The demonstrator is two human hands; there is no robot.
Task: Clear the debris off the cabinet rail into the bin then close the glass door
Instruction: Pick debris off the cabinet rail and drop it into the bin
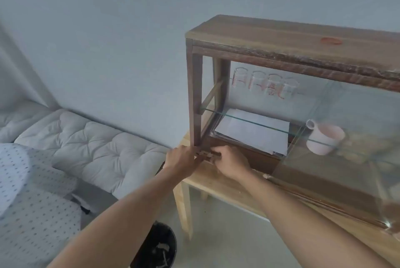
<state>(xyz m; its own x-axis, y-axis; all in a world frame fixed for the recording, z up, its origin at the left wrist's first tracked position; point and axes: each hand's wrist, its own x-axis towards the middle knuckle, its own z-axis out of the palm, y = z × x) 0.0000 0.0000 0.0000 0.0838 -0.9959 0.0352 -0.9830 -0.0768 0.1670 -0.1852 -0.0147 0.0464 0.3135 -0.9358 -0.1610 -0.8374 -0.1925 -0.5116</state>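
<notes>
A dark wooden cabinet [281, 36] with glass sides stands on a light wooden table [218, 185]. Its sliding glass door [346, 138] sits toward the right, so the left half is uncovered. Small pale bits of debris [204, 154] lie on the bottom rail at the cabinet's left front corner. My left hand [180, 159] is cupped against the rail end. My right hand [229, 161] rests on the rail just right of the debris, fingers curled toward it. A black bin [160, 246] holding some scraps stands on the floor below my left forearm.
Inside the cabinet are several clear glasses [264, 84] at the back, white papers [253, 131] on the floor and a pale pink mug [324, 138] behind the glass. A quilted white mattress [91, 144] and dotted bedding [26, 192] lie to the left.
</notes>
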